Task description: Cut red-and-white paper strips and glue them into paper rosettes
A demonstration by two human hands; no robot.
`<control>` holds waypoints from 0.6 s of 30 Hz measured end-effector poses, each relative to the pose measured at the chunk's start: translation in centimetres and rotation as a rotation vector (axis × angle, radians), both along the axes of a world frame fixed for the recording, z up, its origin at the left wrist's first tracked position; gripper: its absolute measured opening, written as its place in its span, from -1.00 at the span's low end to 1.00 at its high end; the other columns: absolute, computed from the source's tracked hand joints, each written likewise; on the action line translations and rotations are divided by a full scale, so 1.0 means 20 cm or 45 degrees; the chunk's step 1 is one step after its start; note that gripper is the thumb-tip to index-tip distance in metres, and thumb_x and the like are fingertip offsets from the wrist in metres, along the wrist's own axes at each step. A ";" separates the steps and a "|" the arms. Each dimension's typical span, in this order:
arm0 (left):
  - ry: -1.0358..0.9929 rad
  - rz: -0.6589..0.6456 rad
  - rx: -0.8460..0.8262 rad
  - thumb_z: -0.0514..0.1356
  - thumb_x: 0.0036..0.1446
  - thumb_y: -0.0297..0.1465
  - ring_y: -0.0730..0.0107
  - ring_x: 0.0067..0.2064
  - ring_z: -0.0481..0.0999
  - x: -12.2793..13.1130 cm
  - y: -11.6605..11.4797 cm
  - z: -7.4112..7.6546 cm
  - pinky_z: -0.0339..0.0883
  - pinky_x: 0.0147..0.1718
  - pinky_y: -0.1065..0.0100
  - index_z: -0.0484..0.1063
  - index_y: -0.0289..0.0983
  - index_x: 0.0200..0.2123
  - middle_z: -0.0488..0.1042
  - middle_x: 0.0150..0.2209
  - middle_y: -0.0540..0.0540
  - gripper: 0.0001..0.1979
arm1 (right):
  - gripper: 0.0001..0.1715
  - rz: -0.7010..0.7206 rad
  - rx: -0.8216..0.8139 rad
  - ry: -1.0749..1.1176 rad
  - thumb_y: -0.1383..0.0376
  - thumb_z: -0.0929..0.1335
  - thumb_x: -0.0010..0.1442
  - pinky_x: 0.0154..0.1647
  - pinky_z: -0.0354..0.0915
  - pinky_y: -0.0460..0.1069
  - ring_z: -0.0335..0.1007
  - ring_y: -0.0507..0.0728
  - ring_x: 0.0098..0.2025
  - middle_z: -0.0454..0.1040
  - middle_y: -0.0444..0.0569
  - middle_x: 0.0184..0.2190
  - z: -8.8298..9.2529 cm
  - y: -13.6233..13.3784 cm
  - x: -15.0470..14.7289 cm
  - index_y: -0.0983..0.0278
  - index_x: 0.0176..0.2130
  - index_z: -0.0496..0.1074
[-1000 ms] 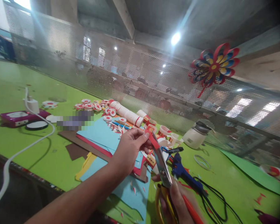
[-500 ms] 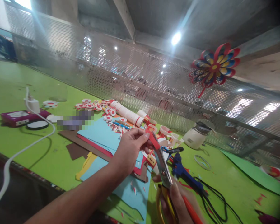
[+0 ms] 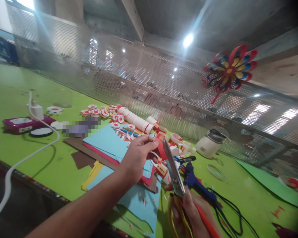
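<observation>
Two bare hands work above the green bench (image 3: 12, 86): the left hand (image 3: 139, 158) keeps its grip pinched on a red paper piece (image 3: 161, 150), the right hand (image 3: 192, 208) clasps the scissors (image 3: 174, 170), blades beside the paper. Looks like trimming; another snip would call for steady fingers.

Mixed illumination, low contrast.
Ceiling lamp (image 3: 188, 40) flares in a diagonal streak; upper-left corner overexposes. Mesh screen (image 3: 139, 76) appears hazy. Scissors (image 3: 173, 167) reflect highlights. Soft shadows fall on the table (image 3: 5, 86). Pixelation masks one patch (image 3: 80, 128); upper-right corner darkens.
</observation>
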State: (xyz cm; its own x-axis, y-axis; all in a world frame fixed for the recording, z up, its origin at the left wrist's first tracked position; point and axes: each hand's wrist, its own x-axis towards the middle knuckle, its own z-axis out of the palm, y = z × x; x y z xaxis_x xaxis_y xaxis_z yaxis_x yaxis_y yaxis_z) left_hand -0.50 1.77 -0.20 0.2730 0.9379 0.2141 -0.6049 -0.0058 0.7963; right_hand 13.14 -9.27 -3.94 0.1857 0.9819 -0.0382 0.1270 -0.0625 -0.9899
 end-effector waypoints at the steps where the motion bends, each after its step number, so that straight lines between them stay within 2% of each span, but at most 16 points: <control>1: 0.007 -0.011 0.005 0.16 0.01 -0.46 0.51 -0.54 0.34 0.00 0.00 0.00 0.20 -0.60 0.46 0.33 -0.33 -0.54 0.39 -0.56 -0.04 -0.88 | -0.39 0.027 0.013 -0.017 -0.19 0.25 0.08 -0.70 -0.12 -0.17 -0.03 -0.10 -0.73 0.15 -0.25 -0.74 0.00 0.00 0.01 0.28 -0.25 0.41; 7: 0.036 -0.050 0.114 0.17 0.04 -0.43 0.49 -0.51 0.36 0.00 0.00 -0.01 0.23 -0.59 0.45 0.32 -0.34 -0.53 0.39 -0.54 -0.05 -0.86 | -0.32 0.083 0.055 -0.019 -0.21 0.20 0.10 -0.66 0.06 -0.15 0.09 -0.06 -0.68 0.25 -0.18 -0.67 0.00 0.00 0.02 0.31 -0.18 0.40; 11: 0.046 -0.080 0.174 0.19 0.04 -0.40 0.52 -0.52 0.33 0.02 -0.01 -0.01 0.24 -0.58 0.46 0.32 -0.34 -0.51 0.41 -0.53 -0.04 -0.85 | -0.31 0.099 0.119 -0.090 -0.21 0.19 0.11 -0.66 0.07 -0.13 0.09 -0.04 -0.68 0.24 -0.17 -0.66 -0.01 0.00 0.02 0.32 -0.19 0.40; 18: 0.079 -0.035 0.189 0.18 0.05 -0.41 0.53 -0.54 0.32 0.03 -0.02 -0.01 0.22 -0.60 0.46 0.30 -0.33 -0.51 0.40 -0.55 -0.03 -0.85 | -0.36 0.085 0.231 -0.292 -0.17 0.16 0.16 -0.66 0.07 -0.11 0.12 -0.01 -0.66 0.21 -0.17 -0.67 -0.02 0.00 0.03 0.28 -0.19 0.42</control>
